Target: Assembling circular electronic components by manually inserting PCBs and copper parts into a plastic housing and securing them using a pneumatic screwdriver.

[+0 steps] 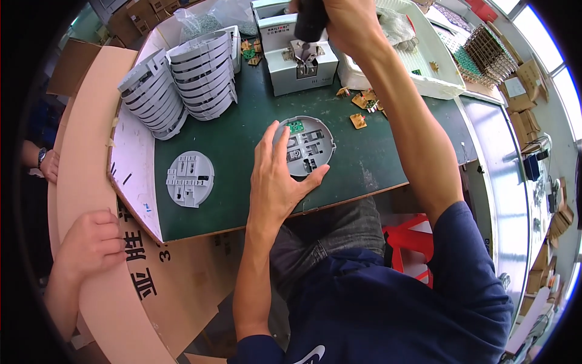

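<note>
A round grey plastic housing (312,130) lies on the green tabletop, a small green circuit board (296,127) set in its upper left part. My left hand (274,173) steadies it, thumb at the near edge and fingers over the left rim. My right hand (353,27), at the top of the view, is wrapped around a black powered screwdriver (311,21). The screwdriver points down at the metal pick-up head (305,53) of a grey screw feeder (280,76); whether the tip touches it I cannot tell. Another round grey plate (190,180) rests left of my left hand.
Two leaning stacks of grey housings (203,76) stand at the back left. Several small brown circuit boards (358,121) lie beside a white tray (439,85). Cardboard (91,158) edges the left side, where another person's hand (94,246) rests. A red stool (409,239) stands below the table.
</note>
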Tool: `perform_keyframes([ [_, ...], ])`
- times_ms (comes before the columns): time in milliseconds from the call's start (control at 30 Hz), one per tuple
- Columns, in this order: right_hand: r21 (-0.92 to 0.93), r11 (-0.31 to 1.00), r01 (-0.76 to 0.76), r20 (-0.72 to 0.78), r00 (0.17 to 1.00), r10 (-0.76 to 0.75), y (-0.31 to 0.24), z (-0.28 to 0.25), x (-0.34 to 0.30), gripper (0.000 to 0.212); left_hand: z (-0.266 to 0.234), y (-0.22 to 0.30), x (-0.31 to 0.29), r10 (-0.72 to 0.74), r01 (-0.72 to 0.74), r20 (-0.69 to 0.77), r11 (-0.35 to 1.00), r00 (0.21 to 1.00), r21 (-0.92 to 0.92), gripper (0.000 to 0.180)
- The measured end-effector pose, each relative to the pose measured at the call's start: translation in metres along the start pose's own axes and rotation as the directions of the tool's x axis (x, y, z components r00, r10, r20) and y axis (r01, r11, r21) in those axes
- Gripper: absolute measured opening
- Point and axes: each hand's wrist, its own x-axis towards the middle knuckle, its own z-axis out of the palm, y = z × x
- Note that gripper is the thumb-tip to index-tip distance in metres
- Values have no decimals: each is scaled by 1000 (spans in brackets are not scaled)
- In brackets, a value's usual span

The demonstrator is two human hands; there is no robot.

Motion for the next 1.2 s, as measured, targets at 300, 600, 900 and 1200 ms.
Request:
perform_keyframes([
  [300, -254, 967, -38, -94, 995, 15, 30, -8, 12, 28, -1, 4, 2, -12, 12, 12, 1000, 1000, 6, 90],
  [600, -117, 993, 18, 75, 997, -9, 8, 5, -42, 57, 1, -1, -1, -23, 22, -22, 1000, 1000, -7, 86],
  [900, -72, 983, -171, 123, 976, 179, 9, 16, -72, 55, 2, 0, 1, 19, -19, -5, 999, 1000, 48, 92],
  [1200, -73, 976, -206, 127, 969, 214, 18, 15, -76, 34, 3, -2, 0, 29, -28, -12, 999, 1000, 42, 92],
])
